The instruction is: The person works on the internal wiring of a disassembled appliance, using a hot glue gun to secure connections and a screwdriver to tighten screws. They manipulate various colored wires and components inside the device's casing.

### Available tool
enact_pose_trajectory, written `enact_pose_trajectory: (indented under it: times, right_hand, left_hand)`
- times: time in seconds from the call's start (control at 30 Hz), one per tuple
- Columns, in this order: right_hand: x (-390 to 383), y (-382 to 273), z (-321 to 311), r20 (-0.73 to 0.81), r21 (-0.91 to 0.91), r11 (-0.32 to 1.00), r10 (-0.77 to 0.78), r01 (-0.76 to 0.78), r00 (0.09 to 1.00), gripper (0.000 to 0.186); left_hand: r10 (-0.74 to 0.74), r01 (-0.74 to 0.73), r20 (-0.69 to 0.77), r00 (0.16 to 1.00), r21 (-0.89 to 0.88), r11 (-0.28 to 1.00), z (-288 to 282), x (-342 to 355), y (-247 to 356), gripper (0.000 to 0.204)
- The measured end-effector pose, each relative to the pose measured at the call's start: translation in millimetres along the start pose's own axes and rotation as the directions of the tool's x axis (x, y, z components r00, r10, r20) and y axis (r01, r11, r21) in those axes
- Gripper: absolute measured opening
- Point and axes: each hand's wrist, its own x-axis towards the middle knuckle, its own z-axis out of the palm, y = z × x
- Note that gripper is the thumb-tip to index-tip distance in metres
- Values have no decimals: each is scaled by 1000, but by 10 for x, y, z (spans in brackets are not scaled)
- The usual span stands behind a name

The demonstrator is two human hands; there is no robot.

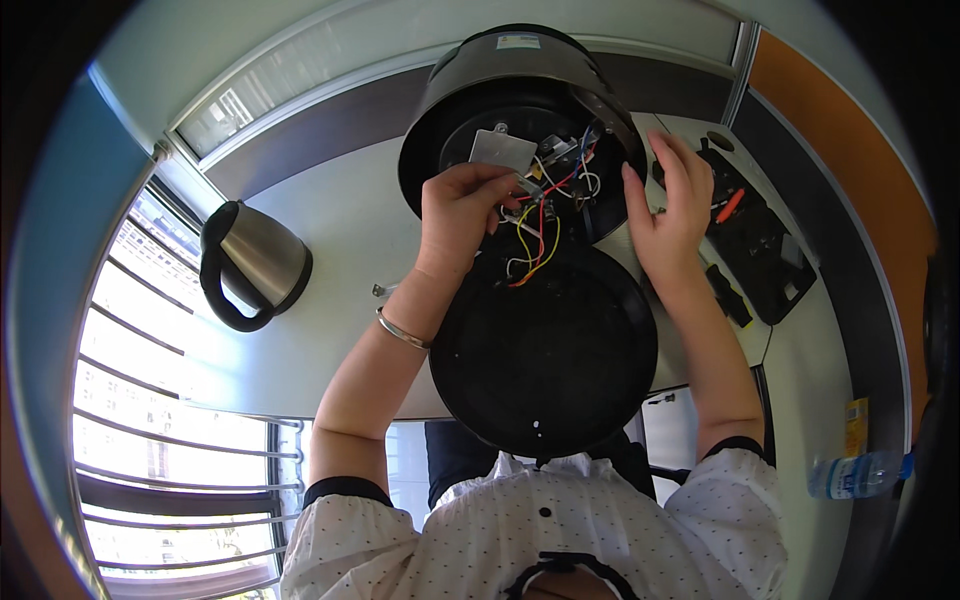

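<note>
A round dark appliance body (512, 62), like a rice cooker, lies on its side on the table with its open underside toward me. Inside sit a square metal plate (500, 150) and several red, blue, white and yellow wires (548, 238). The wires run to a round black base cover (545, 350), tipped toward me at the table's near edge. My left hand (462, 205) pinches a small grey metallic piece (527, 186) among the wires; its kind is unclear. My right hand (678, 205) is open at the body's right rim, fingers raised and holding nothing.
A steel kettle (262, 258) with a black handle stands at the left. To the right lie a black tool case (762, 245), an orange-handled tool (731, 206) and a black-and-yellow screwdriver handle (730, 297). Farther right lies a plastic water bottle (858, 475). A partition surrounds the table's back.
</note>
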Motion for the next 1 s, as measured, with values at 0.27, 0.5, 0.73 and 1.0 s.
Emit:
enact_pose_trajectory:
  times: [0.27, 0.5, 0.73, 1.0]
  right_hand:
    - [-187, -317, -201, 126, 180, 984, -16, -7, 992, 23]
    - [-293, -483, -161, 208, 221, 975, -10, -37, 978, 27]
    - [-301, -521, -154, 253, 208, 977, -3, -51, 967, 24]
    - [-271, -530, -177, 265, 200, 978, -111, 58, 958, 20]
  left_hand:
    - [-37, 39, 55, 998, -43, 998, 50, -71, 21, 17]
    - [-55, 66, 97, 994, -119, 991, 107, -113, 15, 13]
    - [-77, 83, 129, 989, -41, 996, 148, -129, 10, 17]
    - [-130, 150, 167, 977, -113, 982, 177, -193, 38, 16]
